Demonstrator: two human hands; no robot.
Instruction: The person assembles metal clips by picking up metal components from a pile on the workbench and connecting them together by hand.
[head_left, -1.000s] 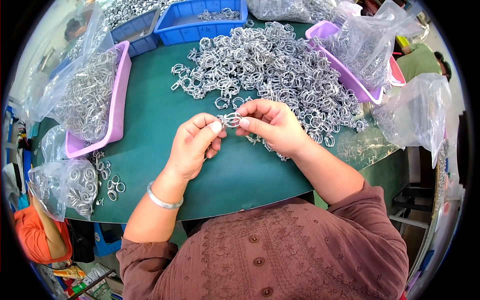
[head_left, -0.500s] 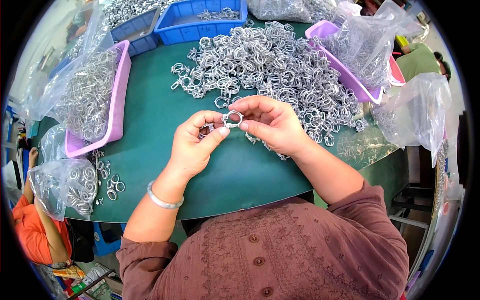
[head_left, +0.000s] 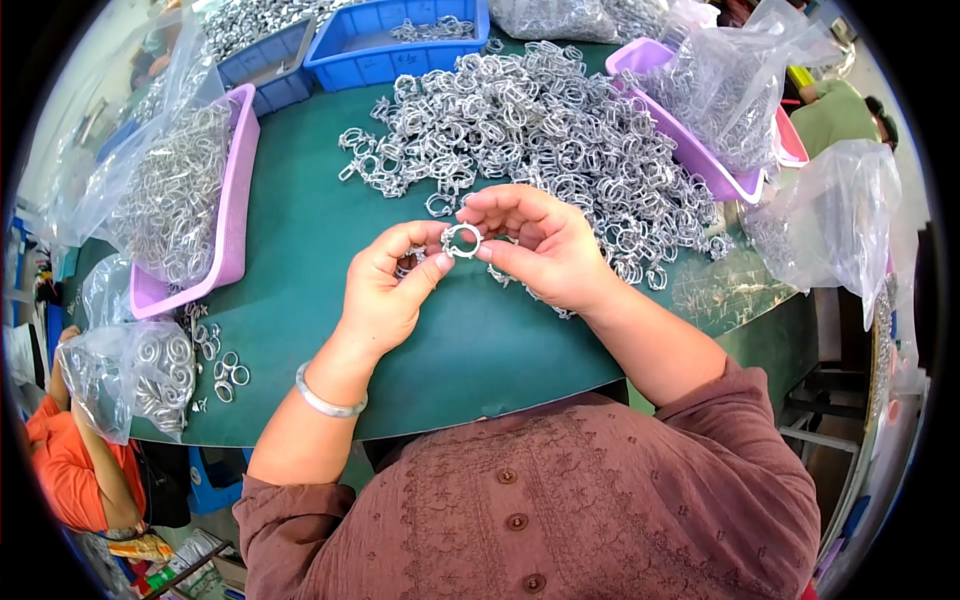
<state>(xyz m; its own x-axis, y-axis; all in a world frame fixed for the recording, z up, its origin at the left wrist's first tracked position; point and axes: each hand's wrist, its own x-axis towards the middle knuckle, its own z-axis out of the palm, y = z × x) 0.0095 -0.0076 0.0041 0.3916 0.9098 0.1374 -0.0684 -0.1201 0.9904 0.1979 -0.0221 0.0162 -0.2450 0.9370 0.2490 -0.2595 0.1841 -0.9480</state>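
Pinching one ring [head_left: 461, 240] between both hands, the left hand [head_left: 385, 295] and right hand [head_left: 540, 250] closed fingertips on its rim, lifting it above the bench [head_left: 300, 230] just beside the pile [head_left: 540, 130], probably for a clear look.

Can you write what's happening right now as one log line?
left hand: pinches ring | right hand: pinches same ring | ring: held above table | ring pile: behind hands
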